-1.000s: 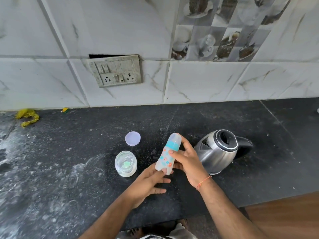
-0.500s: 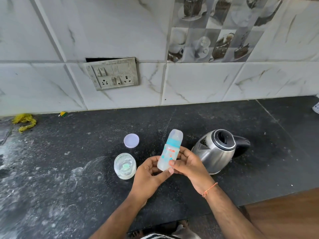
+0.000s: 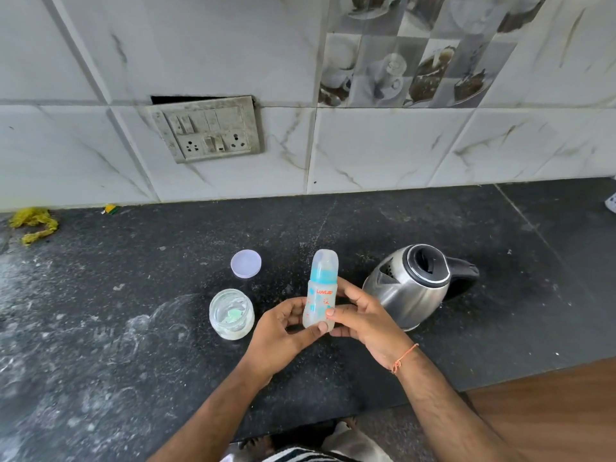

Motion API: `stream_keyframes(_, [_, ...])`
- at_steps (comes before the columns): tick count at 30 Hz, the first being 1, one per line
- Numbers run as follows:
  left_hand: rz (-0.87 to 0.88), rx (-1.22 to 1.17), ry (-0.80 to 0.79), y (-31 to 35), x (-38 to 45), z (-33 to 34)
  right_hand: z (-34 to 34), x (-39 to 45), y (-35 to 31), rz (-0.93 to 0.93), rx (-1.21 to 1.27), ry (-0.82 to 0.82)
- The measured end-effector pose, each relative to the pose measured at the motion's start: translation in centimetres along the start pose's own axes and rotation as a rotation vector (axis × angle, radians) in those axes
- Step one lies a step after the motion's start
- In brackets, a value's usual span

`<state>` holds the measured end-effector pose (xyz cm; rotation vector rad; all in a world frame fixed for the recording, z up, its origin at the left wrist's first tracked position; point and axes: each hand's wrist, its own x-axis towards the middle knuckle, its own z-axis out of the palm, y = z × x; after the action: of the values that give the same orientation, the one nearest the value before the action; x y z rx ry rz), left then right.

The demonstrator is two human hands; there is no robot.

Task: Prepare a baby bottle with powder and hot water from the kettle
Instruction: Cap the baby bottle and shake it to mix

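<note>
A small clear baby bottle (image 3: pixel 320 291) with a blue collar, a clear cap and orange print stands nearly upright above the dark counter. Both hands hold its lower half: my left hand (image 3: pixel 283 331) cups it from the left and below, my right hand (image 3: pixel 361 316) grips it from the right. A steel kettle (image 3: pixel 408 288) with a black handle and an open lid sits just right of the hands. Left of the bottle stands an open glass jar (image 3: pixel 231 313) with white powder and a green scoop inside. Its pale round lid (image 3: pixel 246 263) lies flat behind it.
The black stone counter (image 3: pixel 133 345) is dusted with white powder on its left side. A yellow scrap (image 3: pixel 33 225) lies at the back left by the tiled wall. A switch and socket plate (image 3: pixel 208 130) hangs on the wall. The counter's front edge runs near my body.
The bottle has been tipped from a leftward tilt to nearly upright. My left hand came up from the counter and closed around its base beside my right hand.
</note>
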<state>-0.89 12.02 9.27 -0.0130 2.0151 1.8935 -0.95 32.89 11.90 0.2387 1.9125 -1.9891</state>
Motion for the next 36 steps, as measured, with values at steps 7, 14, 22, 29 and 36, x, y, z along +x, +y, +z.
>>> stream_keyframes(7, [-0.047, 0.105, 0.043, -2.4, 1.6, -0.3, -0.6, 2.6, 1.7, 0.001, -0.178, 0.038])
stream_keyframes(14, [-0.04, 0.439, 0.078, -4.0, 4.3, -0.2, -1.3, 6.0, 4.6, -0.049, -0.427, 0.006])
stream_keyframes(22, [-0.045, 0.505, 0.219, -6.4, 5.7, 1.5, -1.7, 7.3, 6.2, -0.13, -0.488, 0.016])
stream_keyframes(29, [-0.026, 0.543, 0.298, -7.5, 5.3, 3.0, -2.9, 7.5, 7.3, -0.155, -0.463, -0.032])
stream_keyframes(36, [-0.054, 0.539, 0.305, -7.4, 4.9, 3.4, -3.4, 7.7, 7.7, -0.175, -0.473, -0.092])
